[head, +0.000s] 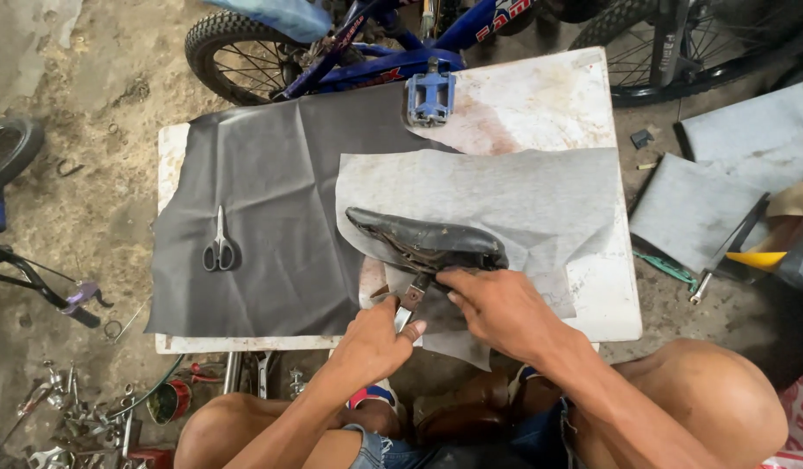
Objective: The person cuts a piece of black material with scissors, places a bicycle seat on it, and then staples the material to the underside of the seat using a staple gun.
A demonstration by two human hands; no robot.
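A worn black bicycle saddle (pixel 423 236) lies on its side on a grey sheet (pixel 523 195) spread over a white table (pixel 619 304). My left hand (pixel 371 343) grips pliers (pixel 411 300) whose jaws reach the saddle's underside at its near edge. My right hand (pixel 497 308) rests on the saddle's rear end and presses it down. A large piece of dark grey material (pixel 271 217) covers the table's left half, with black-handled scissors (pixel 220 243) lying on it.
A blue bicycle pedal (pixel 431 95) sits at the table's far edge. A blue bicycle (pixel 349 43) stands behind the table, more wheels (pixel 680 43) at right. Grey sheets (pixel 723 174) and a tool lie on the floor at right; loose tools (pixel 71 417) lie at lower left.
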